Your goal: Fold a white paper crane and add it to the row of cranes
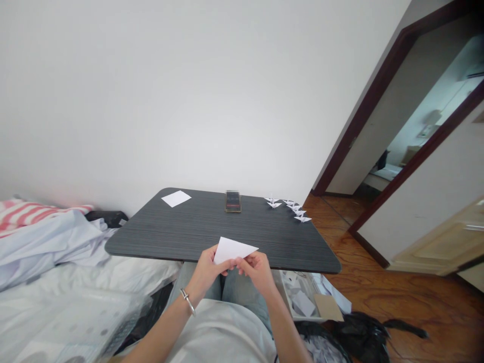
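Both hands hold a white sheet of paper folded into a triangle (232, 249) just above the near edge of the dark grey table (196, 227). My left hand (207, 269), with a metal bracelet on its wrist, grips the triangle's left corner from below. My right hand (257, 269) pinches the lower edge near the middle. The fingers of both hands are closed on the paper.
On the table lie a flat white sheet (176, 198) at the far left, a small dark box (233, 201) at the far middle, and several folded paper cranes (291, 207) at the far right. Bedding (49, 242) lies left; a box of paper scraps (302, 300) sits on the wooden floor.
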The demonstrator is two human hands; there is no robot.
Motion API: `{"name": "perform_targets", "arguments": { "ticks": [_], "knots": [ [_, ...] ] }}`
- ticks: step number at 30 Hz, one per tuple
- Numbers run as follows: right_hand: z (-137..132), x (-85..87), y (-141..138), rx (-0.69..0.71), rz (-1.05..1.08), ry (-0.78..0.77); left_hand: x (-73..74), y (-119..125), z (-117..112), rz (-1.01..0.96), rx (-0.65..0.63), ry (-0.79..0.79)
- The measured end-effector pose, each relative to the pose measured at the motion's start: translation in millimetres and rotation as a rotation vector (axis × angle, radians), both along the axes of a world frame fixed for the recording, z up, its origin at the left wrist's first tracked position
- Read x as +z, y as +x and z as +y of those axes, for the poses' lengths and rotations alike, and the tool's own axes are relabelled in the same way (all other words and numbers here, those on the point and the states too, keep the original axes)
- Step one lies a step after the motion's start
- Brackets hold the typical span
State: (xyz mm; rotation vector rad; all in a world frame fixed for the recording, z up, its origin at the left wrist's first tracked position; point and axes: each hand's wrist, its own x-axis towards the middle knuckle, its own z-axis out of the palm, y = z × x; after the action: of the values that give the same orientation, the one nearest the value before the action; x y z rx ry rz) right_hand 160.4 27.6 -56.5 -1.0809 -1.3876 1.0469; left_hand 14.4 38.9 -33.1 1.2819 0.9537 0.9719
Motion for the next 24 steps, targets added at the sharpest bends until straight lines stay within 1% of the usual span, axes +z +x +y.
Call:
{"name": "perform_targets", "arguments": {
  "ticks": [4,9,14,18,24],
  "knots": [
    [0,-1.3,0,-0.009,0.017,-0.019,0.6,1,-1,-0.002,0.0,0.019],
    [-2,6.1,9,-0.039,-0.004,-0.019,3.0,1,-2,0.002,-0.006,0.034],
    [-2,12.4,18,-0.038,-0.023,-0.004,5.6,1,-2,0.019,-0.008,0.013],
    [-1,12.7,22,-0.045,-0.032,0.007,1.6,0,0,-0.007,-0.015,0.02],
    [0,11.6,28,-0.099,-0.025,0.018,-5.3,-4,3,-0.047,-0.023,-0.005]
  ]
}}
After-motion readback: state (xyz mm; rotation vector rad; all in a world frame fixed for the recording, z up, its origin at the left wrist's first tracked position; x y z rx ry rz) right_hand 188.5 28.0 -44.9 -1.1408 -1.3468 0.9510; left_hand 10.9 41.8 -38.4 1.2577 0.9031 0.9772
